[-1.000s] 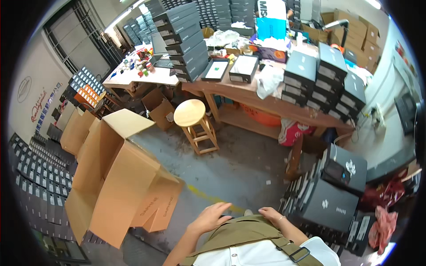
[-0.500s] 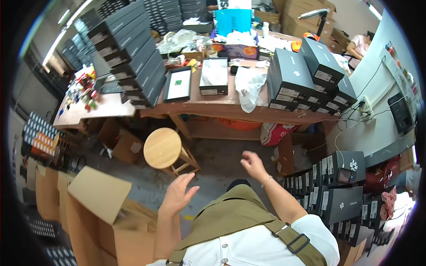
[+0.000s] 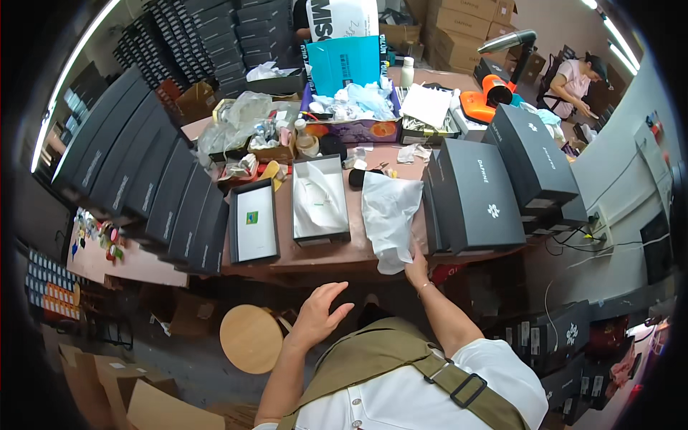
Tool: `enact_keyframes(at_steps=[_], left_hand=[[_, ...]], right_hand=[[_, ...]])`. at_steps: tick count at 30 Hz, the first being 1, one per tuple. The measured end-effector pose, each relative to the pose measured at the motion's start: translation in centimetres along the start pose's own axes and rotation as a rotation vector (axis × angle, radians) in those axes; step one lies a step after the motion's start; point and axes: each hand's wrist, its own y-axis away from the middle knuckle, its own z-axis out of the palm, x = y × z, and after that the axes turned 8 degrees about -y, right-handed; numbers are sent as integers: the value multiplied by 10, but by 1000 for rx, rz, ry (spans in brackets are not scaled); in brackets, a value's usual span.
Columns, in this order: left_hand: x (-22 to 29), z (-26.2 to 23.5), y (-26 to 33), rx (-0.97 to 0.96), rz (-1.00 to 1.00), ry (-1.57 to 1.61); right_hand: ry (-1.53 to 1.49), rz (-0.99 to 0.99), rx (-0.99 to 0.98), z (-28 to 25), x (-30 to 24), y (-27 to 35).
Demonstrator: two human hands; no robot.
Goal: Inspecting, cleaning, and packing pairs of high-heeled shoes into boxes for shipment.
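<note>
My left hand (image 3: 320,313) hovers in front of the table's near edge, fingers stretched and thumb apart, holding nothing. At the table's front, my right hand (image 3: 417,271) is up against the lower right side of a crumpled white bag (image 3: 390,215), which hangs over the edge. Its fingers are partly hidden, so whether they grip the bag is unclear. To the bag's left stands an open shoebox (image 3: 320,238) with white tissue paper (image 3: 317,195) inside. Further left lies a dark box lid (image 3: 256,240), white inside, with a small green-and-yellow square (image 3: 252,218) on it.
Tall stacks of dark shoeboxes (image 3: 161,193) flank the left; more shoeboxes (image 3: 476,201) stand to the right. Behind are a purple carton (image 3: 358,130) of crumpled tissue and an orange tool (image 3: 487,97). A round wooden stool (image 3: 251,339) is below. Another person (image 3: 573,86) sits far right.
My view has moved closer to the table. My right hand has reached forward to the white bag. My left hand stays raised and spread.
</note>
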Motion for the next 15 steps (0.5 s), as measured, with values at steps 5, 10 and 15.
enact_keyframes(at_steps=[5, 10, 15], left_hand=[[-63, 3, -112, 90, 51, -71], [-135, -1, -260, 1, 260, -661], [-224, 36, -331, -421, 476, -824]], right_hand=[[-51, -102, -31, -28, -36, -34], [-85, -34, -79, -34, -81, -42], [-122, -51, 62, -38, -136, -57]])
